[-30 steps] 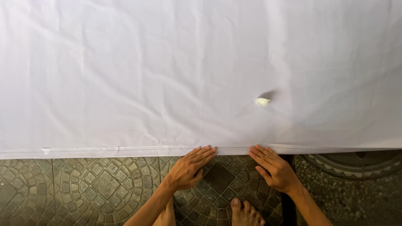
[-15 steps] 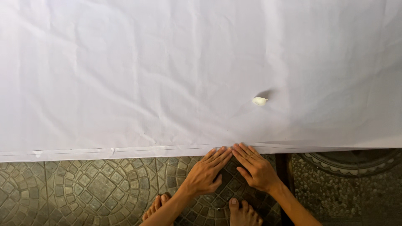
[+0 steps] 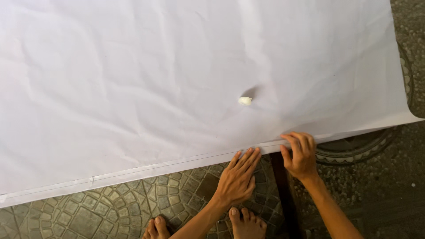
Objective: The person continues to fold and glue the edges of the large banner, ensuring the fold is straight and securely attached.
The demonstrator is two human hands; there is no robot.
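A large white sheet [image 3: 177,79] of paper or cloth covers a table and fills most of the view. Its near edge is folded into a narrow hem [image 3: 146,168] that runs across the frame. My left hand [image 3: 239,179] lies with fingers spread, its fingertips touching the hem from below. My right hand [image 3: 301,152] is curled over the hem further right, fingers on top and thumb under it. A small white lump [image 3: 245,101] rests on the sheet a little beyond both hands, casting a short shadow.
Patterned paving stones [image 3: 88,208] lie below the table edge, with my bare feet [image 3: 245,223] on them. A dark table leg [image 3: 285,194] stands between my arms. A round patterned cover [image 3: 354,148] and gravel lie at right. The sheet's right corner [image 3: 409,116] hangs free.
My view has swung so the sheet's edge now slants. My hands have parted: the right one slid right along the hem and curled onto it, and the left one stayed flat.
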